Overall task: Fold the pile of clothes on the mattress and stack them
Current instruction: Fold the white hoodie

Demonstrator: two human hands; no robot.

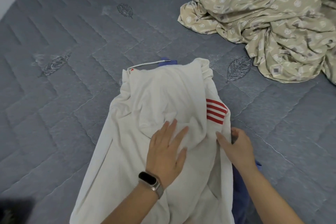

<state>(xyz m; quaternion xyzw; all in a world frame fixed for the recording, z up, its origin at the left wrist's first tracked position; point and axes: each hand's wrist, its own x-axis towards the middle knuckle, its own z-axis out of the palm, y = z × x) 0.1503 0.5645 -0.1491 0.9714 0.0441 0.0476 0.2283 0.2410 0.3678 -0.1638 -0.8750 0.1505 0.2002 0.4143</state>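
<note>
A grey quilted mattress (pixel 72 96) with stitched leaf motifs fills the view, set against a pale wall at the top. On its near middle lies a white terry-cloth hooded garment (pixel 163 96), spread lengthwise away from the person, with a patch of red and white stripes (pixel 216 111) on its right side and a white drawstring (pixel 147 64) trailing from the far end. A blue garment (pixel 240 196) lies under it, showing at the far end and along the near right edge. The left hand (pixel 167 154), with a dark band watch (pixel 151 182) on its wrist, presses flat on the middle of the white cloth, fingers straight and spread. The right hand (pixel 234 143) grips the right edge of the white garment, thumb on top and fingers curled beneath. A crumpled beige patterned bedsheet (pixel 263 20) is heaped at the far right corner, well apart from the clothes.
</note>
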